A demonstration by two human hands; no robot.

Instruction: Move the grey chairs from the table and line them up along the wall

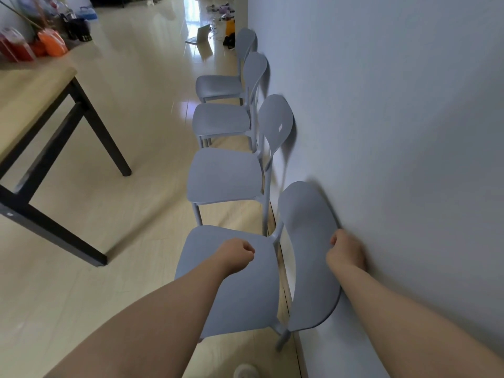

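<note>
At far left, past the table (32, 88), red and orange containers (32, 46) and a dark basket (79, 30) stand on the floor by the left wall; their contents are too blurred to tell.

The right hand (345, 251) grips the top edge of the near chair's backrest (308, 241), fingers (335, 241) curled tight over the rim, right against the wall (395, 132). The left hand (238, 253) is balled in a fist over the near chair's seat (231, 282); whether it touches the seat or holds anything, I cannot tell.

Four grey chairs stand in a row along the wall, backs to it, seats facing the room: the near chair under the hands, a second chair (226, 173) just beyond it, a third chair (222, 120) after that, and a far chair (218, 84) last. Neighbouring seats sit near each other with small gaps between. The near backrest looks to be touching or nearly touching the wall.

The table, with black legs and a pale top, stands well apart to the left, and a wide strip of bare, glossy floor (122, 118) runs between it and the chairs. A white shoe tip (245, 371) shows at the bottom edge, just beside the near chair. Clutter lies on the floor far down the room past the row.
</note>
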